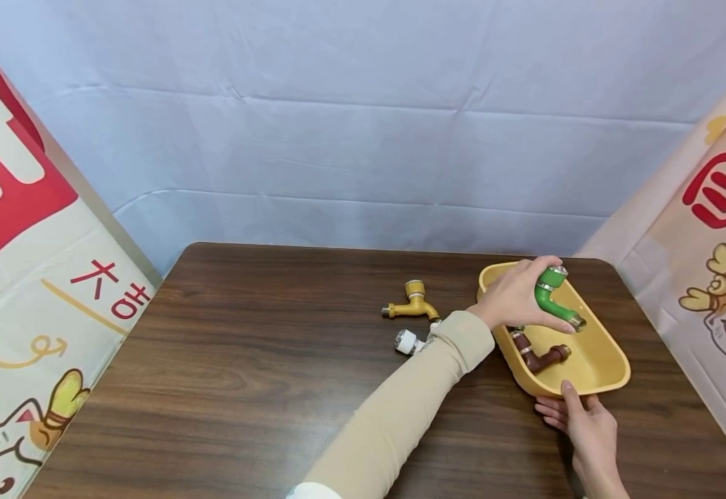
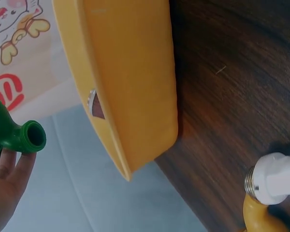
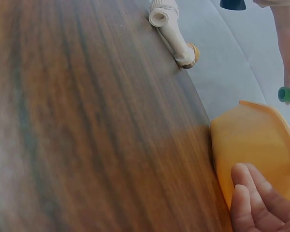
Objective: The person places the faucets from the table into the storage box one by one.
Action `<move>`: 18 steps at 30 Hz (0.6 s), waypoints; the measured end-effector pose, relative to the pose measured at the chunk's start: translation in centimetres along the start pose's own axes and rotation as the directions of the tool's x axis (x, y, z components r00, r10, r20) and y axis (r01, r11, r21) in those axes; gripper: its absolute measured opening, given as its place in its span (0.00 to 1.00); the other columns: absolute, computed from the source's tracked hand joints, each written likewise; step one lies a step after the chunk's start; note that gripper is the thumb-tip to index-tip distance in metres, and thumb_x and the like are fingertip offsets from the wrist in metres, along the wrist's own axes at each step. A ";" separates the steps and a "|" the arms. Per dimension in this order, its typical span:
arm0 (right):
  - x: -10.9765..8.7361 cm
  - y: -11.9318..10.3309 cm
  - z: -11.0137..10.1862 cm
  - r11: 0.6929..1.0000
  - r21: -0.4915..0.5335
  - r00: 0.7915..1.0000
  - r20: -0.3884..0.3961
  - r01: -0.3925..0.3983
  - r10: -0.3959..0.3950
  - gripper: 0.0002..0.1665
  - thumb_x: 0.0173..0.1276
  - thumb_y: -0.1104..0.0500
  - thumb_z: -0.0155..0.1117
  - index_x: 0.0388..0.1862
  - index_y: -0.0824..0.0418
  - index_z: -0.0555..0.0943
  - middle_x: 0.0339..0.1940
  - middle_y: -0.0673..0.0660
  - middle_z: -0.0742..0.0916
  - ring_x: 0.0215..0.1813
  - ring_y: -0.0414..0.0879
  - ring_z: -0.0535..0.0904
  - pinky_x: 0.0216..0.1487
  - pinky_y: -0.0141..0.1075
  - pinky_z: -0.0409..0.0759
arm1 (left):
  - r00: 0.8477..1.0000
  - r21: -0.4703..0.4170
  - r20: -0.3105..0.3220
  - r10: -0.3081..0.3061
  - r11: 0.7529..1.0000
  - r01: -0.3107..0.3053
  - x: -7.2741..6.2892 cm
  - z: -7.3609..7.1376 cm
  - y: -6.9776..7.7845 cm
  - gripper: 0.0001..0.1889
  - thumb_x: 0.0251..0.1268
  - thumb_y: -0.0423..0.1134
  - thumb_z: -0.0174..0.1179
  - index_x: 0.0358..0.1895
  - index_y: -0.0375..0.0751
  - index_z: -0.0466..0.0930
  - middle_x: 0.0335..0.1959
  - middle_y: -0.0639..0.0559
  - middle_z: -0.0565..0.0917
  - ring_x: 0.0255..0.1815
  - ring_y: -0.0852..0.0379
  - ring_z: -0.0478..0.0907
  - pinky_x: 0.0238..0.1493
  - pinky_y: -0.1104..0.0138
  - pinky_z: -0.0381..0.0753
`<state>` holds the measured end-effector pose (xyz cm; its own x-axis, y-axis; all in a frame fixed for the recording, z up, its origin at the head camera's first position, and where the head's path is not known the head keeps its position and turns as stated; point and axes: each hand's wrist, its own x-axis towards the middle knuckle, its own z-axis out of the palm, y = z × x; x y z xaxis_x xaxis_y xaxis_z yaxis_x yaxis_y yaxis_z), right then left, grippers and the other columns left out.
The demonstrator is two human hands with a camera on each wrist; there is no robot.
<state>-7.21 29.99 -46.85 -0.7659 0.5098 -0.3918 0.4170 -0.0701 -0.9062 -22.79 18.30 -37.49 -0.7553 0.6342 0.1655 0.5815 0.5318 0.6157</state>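
Basin of yellow plastic (image 1: 596,364), long and with rounded corners, is at the right part of the brown wood-patterned bench (image 1: 244,346). The right hand (image 1: 590,430) holds its near end, the thumb at the rim and the fingers outside below it, probably so that the basin does not slide. Above the basin, the left hand (image 1: 515,294) holds a green tap with ribbed knob and metal outlet (image 1: 546,299), the thumb at the outlet end and the fingers near the knob. This narrow grip from the two ends seems to suit the bent shape, which could turn in a looser hold.

Inside the basin lies a dark brown tap (image 1: 533,362); the walls presumably keep it from rolling away. Outside, to the left, a mustard-yellow tap (image 1: 417,307) and a white tap (image 1: 409,342) lie close together, within reach of the left arm; I cannot tell if they touch.
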 end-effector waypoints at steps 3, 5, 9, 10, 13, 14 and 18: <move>0.0 0.0 0.0 1.000 0.020 1.000 0.006 0.003 -0.003 0.23 0.68 0.41 0.47 0.49 0.58 0.64 0.17 0.45 0.84 0.26 0.37 0.82 0.28 0.31 0.79 | 1.000 0.012 0.021 0.007 1.000 -0.007 0.2 0.5 0.2 0.52 0.31 0.63 0.71 0.66 0.64 0.54 0.48 0.65 0.67 0.42 0.72 0.66 0.36 0.82 0.66; 0.1 0.0 -0.1 0.999 0.031 1.000 0.007 0.006 -0.007 0.23 0.68 0.42 0.47 0.49 0.58 0.64 0.17 0.45 0.84 0.26 0.37 0.83 0.28 0.31 0.79 | 0.999 0.037 0.033 0.015 0.999 -0.016 0.4 0.8 0.3 0.52 0.31 0.64 0.70 0.66 0.64 0.53 0.49 0.65 0.66 0.43 0.73 0.65 0.38 0.82 0.66; 0.1 0.1 -0.1 1.000 0.029 1.000 0.007 0.006 -0.006 0.23 0.68 0.41 0.47 0.49 0.57 0.64 0.17 0.45 0.84 0.26 0.37 0.82 0.28 0.31 0.79 | 0.998 0.086 0.050 0.029 0.996 -0.033 0.5 1.3 0.5 0.52 0.31 0.66 0.69 0.66 0.62 0.54 0.50 0.65 0.67 0.44 0.73 0.65 0.41 0.82 0.64; 0.1 0.2 -0.1 1.000 0.027 1.000 0.009 0.005 -0.006 0.23 0.67 0.41 0.47 0.49 0.58 0.64 0.18 0.45 0.84 0.26 0.37 0.83 0.28 0.31 0.79 | 0.998 0.093 0.053 0.029 0.995 -0.034 0.5 1.5 0.5 0.52 0.31 0.66 0.69 0.66 0.62 0.54 0.49 0.65 0.67 0.44 0.73 0.65 0.41 0.81 0.65; 0.1 0.3 -0.1 1.000 0.028 1.000 0.014 0.012 -0.013 0.24 0.67 0.41 0.47 0.50 0.58 0.64 0.18 0.45 0.84 0.26 0.38 0.83 0.28 0.31 0.79 | 0.998 0.090 0.064 0.022 0.996 -0.028 0.7 1.9 0.7 0.52 0.31 0.66 0.70 0.66 0.62 0.54 0.49 0.65 0.67 0.43 0.73 0.65 0.40 0.81 0.65; 0.1 0.3 0.0 0.999 0.037 1.000 0.016 0.014 -0.015 0.24 0.67 0.42 0.47 0.50 0.58 0.65 0.18 0.45 0.84 0.26 0.38 0.83 0.28 0.31 0.79 | 0.997 0.090 0.069 0.022 0.996 -0.029 0.8 2.1 0.7 0.52 0.31 0.66 0.70 0.66 0.63 0.54 0.48 0.65 0.67 0.43 0.73 0.65 0.39 0.81 0.65; 0.2 0.3 0.0 0.998 0.058 0.999 0.021 0.031 -0.033 0.23 0.68 0.42 0.48 0.49 0.59 0.65 0.18 0.45 0.84 0.26 0.38 0.83 0.27 0.31 0.79 | 0.993 0.095 0.104 0.053 0.993 -0.063 0.9 2.9 1.1 0.51 0.32 0.65 0.69 0.66 0.61 0.55 0.47 0.66 0.68 0.43 0.73 0.65 0.40 0.81 0.65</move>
<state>-7.21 30.05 -47.19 -0.7893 0.4935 -0.3654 0.3640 -0.1033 -0.9257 -22.01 21.06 -38.89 -0.6882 0.7160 0.1171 0.6538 0.5421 0.5279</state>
